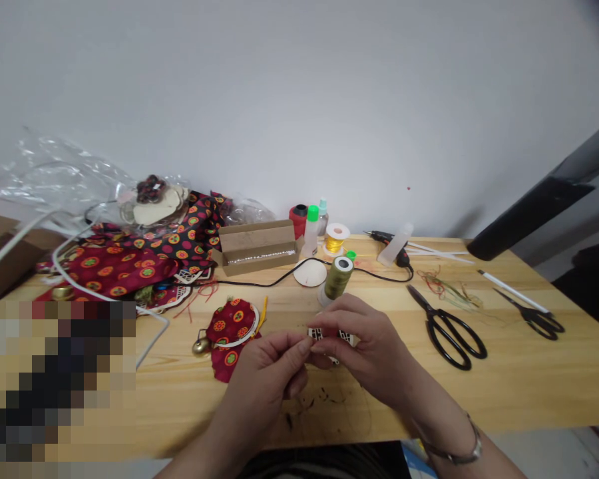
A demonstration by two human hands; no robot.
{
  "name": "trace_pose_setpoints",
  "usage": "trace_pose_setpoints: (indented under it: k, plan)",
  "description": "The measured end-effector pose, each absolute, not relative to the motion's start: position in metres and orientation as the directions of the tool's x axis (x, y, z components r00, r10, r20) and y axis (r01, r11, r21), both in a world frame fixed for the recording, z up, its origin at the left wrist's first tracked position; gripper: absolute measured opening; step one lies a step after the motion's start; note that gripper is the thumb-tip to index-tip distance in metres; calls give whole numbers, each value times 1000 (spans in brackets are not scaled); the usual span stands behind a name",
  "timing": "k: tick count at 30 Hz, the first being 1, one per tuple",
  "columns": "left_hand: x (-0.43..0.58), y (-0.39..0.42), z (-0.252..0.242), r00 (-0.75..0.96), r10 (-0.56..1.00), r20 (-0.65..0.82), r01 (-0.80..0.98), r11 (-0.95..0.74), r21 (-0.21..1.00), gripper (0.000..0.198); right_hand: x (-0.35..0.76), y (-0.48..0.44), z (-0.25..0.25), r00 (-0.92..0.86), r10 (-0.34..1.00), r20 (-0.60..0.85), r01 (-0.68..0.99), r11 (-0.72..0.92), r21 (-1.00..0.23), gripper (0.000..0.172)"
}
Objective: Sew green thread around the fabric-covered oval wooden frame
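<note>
Between the fingertips of both hands is a small piece with a black-and-white lattice pattern (346,338), mostly covered by the fingers. My left hand (277,362) pinches its left end, thumb on top. My right hand (367,342) closes over it from the other side, fingers bent. Just beyond the right hand stands a spool of olive-green thread (336,279). Left of my left hand lies a round red patterned fabric piece (233,320) with a pale curved edge and a yellow strip. A small brass bell (200,344) sits at its left side.
Black-handled scissors (446,329) and smaller scissors (536,319) lie to the right, near loose threads (444,287). A cardboard box (259,249), glue bottle (311,233), yellow cord spool (337,238) and glue gun (387,239) stand behind. Patterned fabric (174,233) is piled left, beside a white cable (100,287).
</note>
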State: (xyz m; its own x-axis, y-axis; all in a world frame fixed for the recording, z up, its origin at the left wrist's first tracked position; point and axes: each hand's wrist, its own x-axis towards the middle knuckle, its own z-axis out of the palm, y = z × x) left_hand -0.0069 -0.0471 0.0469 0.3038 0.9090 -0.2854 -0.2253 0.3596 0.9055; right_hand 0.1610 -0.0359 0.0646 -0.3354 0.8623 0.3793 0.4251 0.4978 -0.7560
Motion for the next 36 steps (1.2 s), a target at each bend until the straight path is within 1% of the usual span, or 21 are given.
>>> trace_pose_setpoints:
  k: [4, 8, 16, 20, 27, 33, 36]
  plan:
    - [-6, -47, 48, 309, 906, -288, -202, 359, 911, 21, 162, -34, 66, -360, 858, 367, 380, 494, -782, 12]
    - [-5, -47, 49, 317, 898, -305, -203, 378, 903, 21, 162, -33, 68, -362, 849, 384, 359, 507, -784, 11]
    - [-5, -49, 50, 362, 874, -324, -299, 437, 848, 23, 163, -34, 65, -370, 862, 345, 405, 484, -775, 15]
    - [-5, -50, 50, 377, 864, -334, -315, 458, 831, 23, 164, -34, 66, -369, 875, 314, 425, 459, -780, 15]
    - [-5, -48, 50, 374, 865, -334, -299, 453, 840, 25, 163, -32, 64, -344, 889, 302, 429, 435, -792, 16]
    - [-5, -47, 48, 352, 885, -306, -283, 412, 866, 17, 162, -33, 67, -347, 885, 311, 422, 443, -791, 15]
    - [-7, -47, 49, 345, 892, -292, -263, 391, 882, 16, 161, -33, 65, -323, 891, 319, 415, 437, -798, 13]
